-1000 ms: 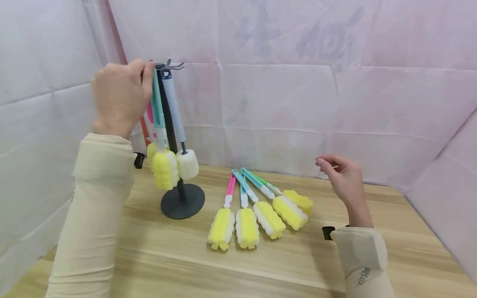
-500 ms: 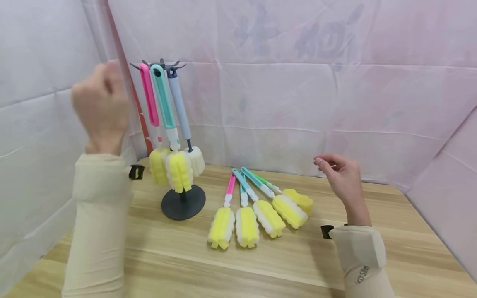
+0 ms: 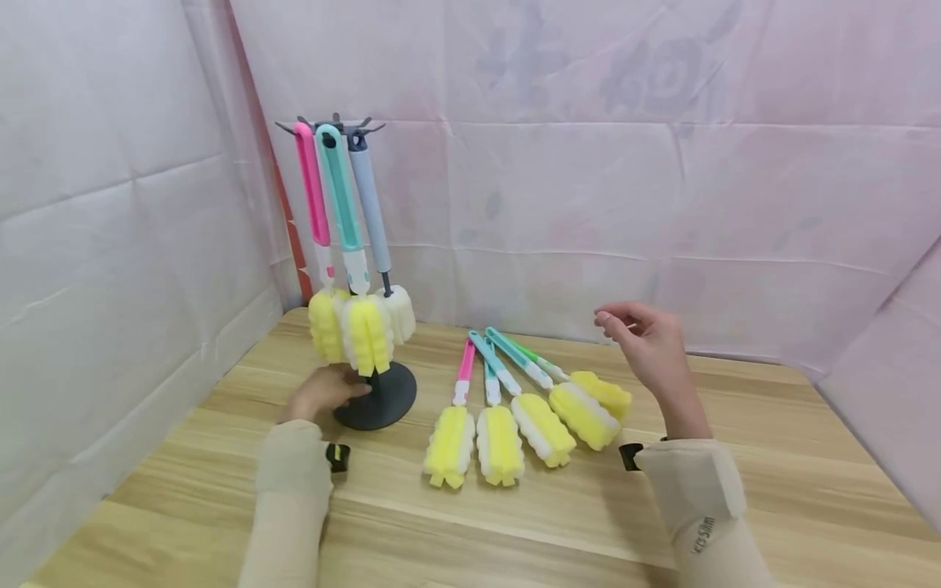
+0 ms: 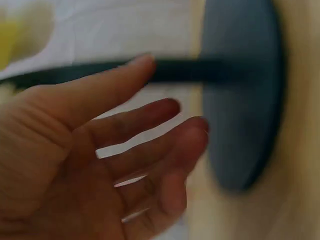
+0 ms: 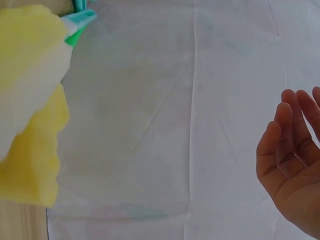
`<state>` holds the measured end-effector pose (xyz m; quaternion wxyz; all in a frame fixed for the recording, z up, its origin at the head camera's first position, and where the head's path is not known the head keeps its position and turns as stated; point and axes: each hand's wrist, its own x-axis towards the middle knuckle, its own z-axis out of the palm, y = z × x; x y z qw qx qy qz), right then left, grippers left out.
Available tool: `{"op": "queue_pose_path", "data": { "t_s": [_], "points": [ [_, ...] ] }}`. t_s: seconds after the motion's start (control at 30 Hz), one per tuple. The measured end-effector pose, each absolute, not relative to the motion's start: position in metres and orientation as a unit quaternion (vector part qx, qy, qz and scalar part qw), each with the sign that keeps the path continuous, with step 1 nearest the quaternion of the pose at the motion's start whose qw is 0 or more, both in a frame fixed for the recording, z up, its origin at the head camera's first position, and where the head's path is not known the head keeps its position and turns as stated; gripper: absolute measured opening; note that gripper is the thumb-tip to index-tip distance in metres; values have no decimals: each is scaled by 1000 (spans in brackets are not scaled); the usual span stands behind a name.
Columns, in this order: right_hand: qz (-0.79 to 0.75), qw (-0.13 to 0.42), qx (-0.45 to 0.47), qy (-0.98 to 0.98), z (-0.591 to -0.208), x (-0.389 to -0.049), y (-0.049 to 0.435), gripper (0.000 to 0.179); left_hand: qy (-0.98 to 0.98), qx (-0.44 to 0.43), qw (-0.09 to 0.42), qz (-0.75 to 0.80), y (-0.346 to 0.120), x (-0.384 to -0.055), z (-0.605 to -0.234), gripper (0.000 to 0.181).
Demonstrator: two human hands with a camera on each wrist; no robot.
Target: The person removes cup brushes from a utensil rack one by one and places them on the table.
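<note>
My left hand [image 3: 319, 394] is low beside the black stand, next to its round base [image 3: 397, 404]. In the left wrist view its thumb overlaps the stand's pole [image 4: 182, 71], and the loosely bent fingers reach toward the base with gaps between them. From the stand's hooks hang a pink-handled sponge brush [image 3: 312, 188], a teal-handled sponge brush [image 3: 341, 192] and a blue-grey brush with a white head [image 3: 371, 212]. My right hand [image 3: 650, 351] hovers over the table's right side, fingers loosely curled around nothing, beyond the yellow sponge head [image 5: 37, 160].
Several sponge brushes lie fanned out mid-table, among them a pink-handled one [image 3: 450, 445], teal-handled ones and a green-handled one with a yellow head [image 3: 604, 394]. Pale cloth [image 3: 559, 188] walls in the wooden table [image 3: 515, 539] at the back and sides.
My left hand has left the teal brush's handle at the hooks, swung left, then dropped to the stand's lower pole. The teal brush hangs by itself. My right hand stays about where it was.
</note>
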<state>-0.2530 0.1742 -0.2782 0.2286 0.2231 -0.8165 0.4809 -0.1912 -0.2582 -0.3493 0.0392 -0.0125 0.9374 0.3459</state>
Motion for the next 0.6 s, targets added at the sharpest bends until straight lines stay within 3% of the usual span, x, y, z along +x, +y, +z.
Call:
{"op": "queue_pose_path", "data": {
  "t_s": [0.2, 0.43, 0.6],
  "points": [
    [490, 206, 237, -813, -279, -255, 158, 16, 923, -63, -2, 379, -245, -204, -372, 28],
    [478, 167, 277, -816, -279, -263, 133, 15, 919, -93, -11, 384, -239, -212, -375, 46],
    [466, 157, 291, -821, -271, -266, 107, 15, 919, -101, -8, 380, -234, -212, -374, 47]
  ]
}}
